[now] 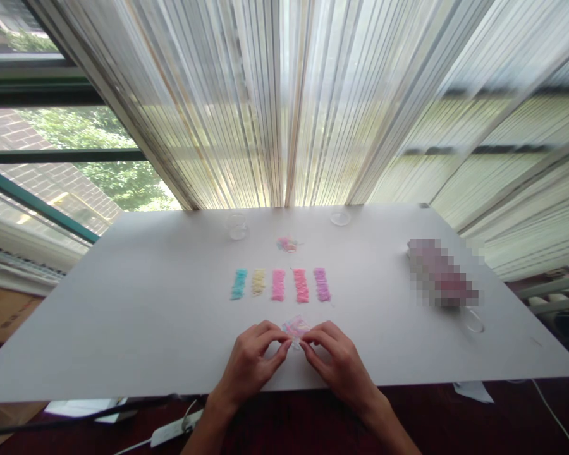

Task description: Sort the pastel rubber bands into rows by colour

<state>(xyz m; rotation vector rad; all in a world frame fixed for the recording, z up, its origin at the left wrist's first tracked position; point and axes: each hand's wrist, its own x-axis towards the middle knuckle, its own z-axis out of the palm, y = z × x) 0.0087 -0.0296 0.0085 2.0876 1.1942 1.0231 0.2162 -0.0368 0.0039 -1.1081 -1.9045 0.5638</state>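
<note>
Near the table's front edge, my left hand [260, 355] and my right hand [334, 354] pinch the near end of a small clear plastic bag [296, 325] between thumbs and forefingers. Pink and pastel contents show through it, too small to name. Beyond the bag runs a row of narrow bundles of small thin pieces: teal [238, 284], pale yellow [258, 282], pink [278, 285], coral [300, 285] and purple [322, 284]. Behind the row lies a loose mixed-colour pile [289, 244].
On the white table [137, 303], a clear round container [238, 227] stands at the back left and a clear round lid [340, 218] at the back right. A pixelated pinkish object [440, 273] is farther right, beside a clear ring-like piece [474, 320]. Curtains [284, 114] hang behind.
</note>
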